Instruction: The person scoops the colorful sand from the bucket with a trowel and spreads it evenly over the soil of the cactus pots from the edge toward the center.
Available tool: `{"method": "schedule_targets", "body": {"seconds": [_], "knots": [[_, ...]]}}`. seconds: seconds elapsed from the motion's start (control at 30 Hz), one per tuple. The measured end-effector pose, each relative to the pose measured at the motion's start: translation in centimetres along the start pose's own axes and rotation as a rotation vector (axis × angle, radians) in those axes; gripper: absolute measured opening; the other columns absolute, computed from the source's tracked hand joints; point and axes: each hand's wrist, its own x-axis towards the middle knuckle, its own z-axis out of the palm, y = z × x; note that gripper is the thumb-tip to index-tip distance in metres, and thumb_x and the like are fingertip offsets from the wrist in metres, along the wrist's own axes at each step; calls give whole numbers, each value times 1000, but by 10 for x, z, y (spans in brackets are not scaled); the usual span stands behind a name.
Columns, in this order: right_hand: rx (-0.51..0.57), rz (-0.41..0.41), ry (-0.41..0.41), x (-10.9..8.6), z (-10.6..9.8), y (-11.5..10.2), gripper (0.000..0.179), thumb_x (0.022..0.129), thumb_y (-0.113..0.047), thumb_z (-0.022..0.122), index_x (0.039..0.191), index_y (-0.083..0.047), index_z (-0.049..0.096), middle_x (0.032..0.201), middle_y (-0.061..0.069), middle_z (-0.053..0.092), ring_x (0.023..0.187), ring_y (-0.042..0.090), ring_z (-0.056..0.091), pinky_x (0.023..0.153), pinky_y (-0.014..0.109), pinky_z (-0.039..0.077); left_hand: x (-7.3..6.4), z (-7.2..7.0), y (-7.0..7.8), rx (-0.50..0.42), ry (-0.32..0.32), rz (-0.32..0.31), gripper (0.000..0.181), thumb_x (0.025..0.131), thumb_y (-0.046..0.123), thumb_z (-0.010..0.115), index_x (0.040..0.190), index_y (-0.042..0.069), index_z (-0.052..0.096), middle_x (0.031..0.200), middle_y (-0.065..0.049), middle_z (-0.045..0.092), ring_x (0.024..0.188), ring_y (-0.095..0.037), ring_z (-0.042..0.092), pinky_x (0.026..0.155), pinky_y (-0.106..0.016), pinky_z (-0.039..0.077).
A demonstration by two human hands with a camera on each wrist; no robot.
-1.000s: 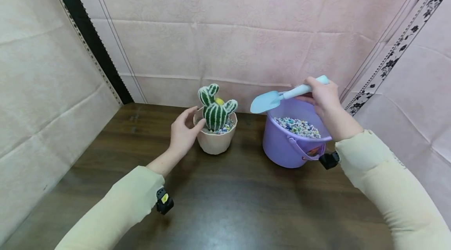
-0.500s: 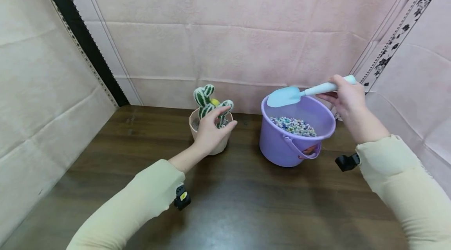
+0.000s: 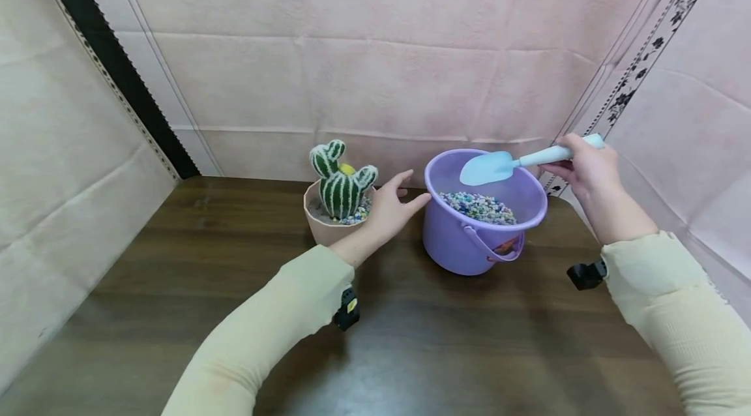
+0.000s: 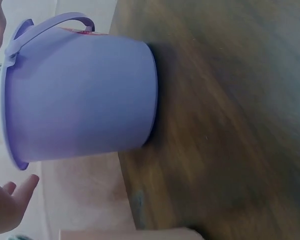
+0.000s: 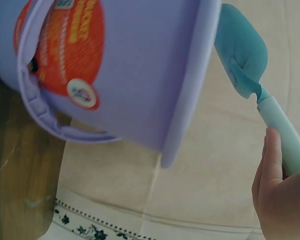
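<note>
My right hand [image 3: 595, 171] grips the handle of a light blue trowel [image 3: 487, 168]. The trowel's blade hangs over the mouth of a purple bucket [image 3: 454, 246], which holds small multicoloured pebbles [image 3: 481, 207]. My left hand [image 3: 384, 210] is between the bucket and a beige pot [image 3: 328, 231], fingers spread and holding nothing. In the left wrist view, a small gap separates its fingertips [image 4: 32, 182] from the bucket's rim. A green knitted cactus [image 3: 340, 194] stands in the pot among grey material and coloured pebbles. My left hand partly hides the pot's right side.
Everything stands on a dark wooden table [image 3: 411, 338]. Pale cloth [image 3: 375, 64] hangs behind and at both sides. The bucket's handle [image 3: 489, 250] hangs down its front, over a red label [image 5: 85, 45].
My left hand has moved right, from the pot's left side past the cactus to near the bucket. The right hand has carried the trowel to the right, then lowered it slightly.
</note>
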Motion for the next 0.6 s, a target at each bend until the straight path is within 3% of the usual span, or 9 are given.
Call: {"method": "schedule_targets", "body": {"seconds": [0.13, 0.27, 0.5, 0.6], "knots": [[-116, -63, 22, 3, -3, 7, 10, 87, -1, 57, 91, -4, 48, 68, 0, 58, 62, 10, 66, 63, 26, 58, 6, 10, 2, -13, 20, -40, 61, 85, 30, 68, 138, 10, 46, 135, -11, 54, 114, -28, 58, 93, -36, 50], [-319, -179, 60, 8, -4, 16, 10, 83, 0, 56, 89, -3, 48, 64, -7, 57, 56, 3, 65, 59, 21, 57, 9, 17, 2, -51, 23, -59, 59, 86, 29, 67, 138, 10, 45, 135, -11, 54, 113, -28, 59, 91, -34, 52], [-986, -386, 120, 20, -6, 39, 14, 81, -19, 60, 80, -8, 52, 54, -26, 45, 48, -9, 48, 50, 9, 46, 14, 26, 4, -100, 6, -31, 50, 87, 20, 65, 132, 3, 51, 119, -14, 64, 107, -27, 63, 88, -30, 54], [-1099, -408, 117, 26, -5, 49, 17, 81, -22, 62, 79, -8, 53, 54, -23, 44, 55, -1, 47, 50, 13, 42, 16, 29, 5, -141, 2, -64, 51, 86, 19, 66, 132, 3, 51, 119, -14, 64, 104, -25, 64, 84, -29, 55]]}}
